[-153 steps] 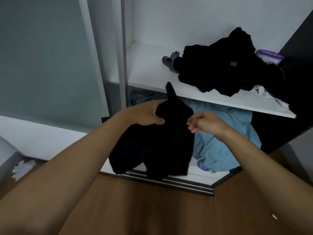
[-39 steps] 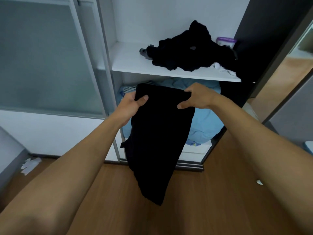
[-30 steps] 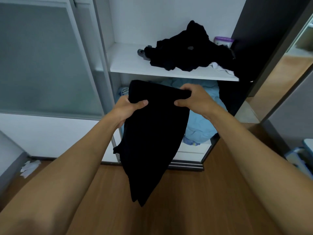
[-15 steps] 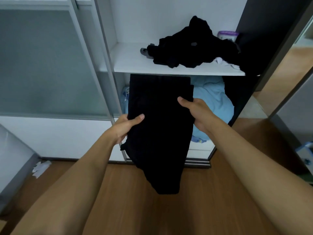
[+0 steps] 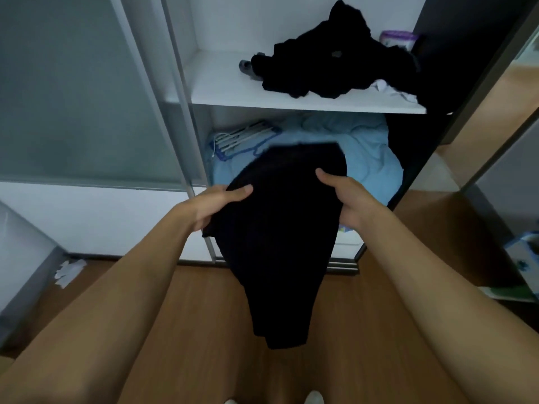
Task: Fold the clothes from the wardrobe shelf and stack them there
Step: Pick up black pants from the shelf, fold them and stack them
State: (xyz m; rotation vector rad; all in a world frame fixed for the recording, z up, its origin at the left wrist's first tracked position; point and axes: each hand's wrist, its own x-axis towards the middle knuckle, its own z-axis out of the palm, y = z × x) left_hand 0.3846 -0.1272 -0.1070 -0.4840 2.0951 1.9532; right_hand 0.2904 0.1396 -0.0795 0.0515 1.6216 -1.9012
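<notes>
1. The wardrobe shelf (image 5: 221,86) lay above and beyond both hands. Its white board was bare up and to the left of the left hand, and I judged that the place for the stack.
2. The black garment (image 5: 280,228) hung between the two hands. Its top edge tipped away toward the wardrobe and a long tail dropped below the wrists toward the floor. I read this as mid-fold: already a narrow strip, the crosswise fold not yet made.
3. The pile of black clothes (image 5: 335,68) sat crumpled on the shelf, up and to the right of the right hand. It was unfolded, so the task looked early.
4. The left hand (image 5: 213,205) gripped the garment's left edge, thumb on top, fingers hidden under the cloth.
5. The right hand (image 5: 347,199) clamped the right edge the same way, thumb over the fabric.
6. For the next move, I judged the limp tail had to be brought up to the top edge with the sides kept level. The bundle would then be lifted to the bare board.
</notes>
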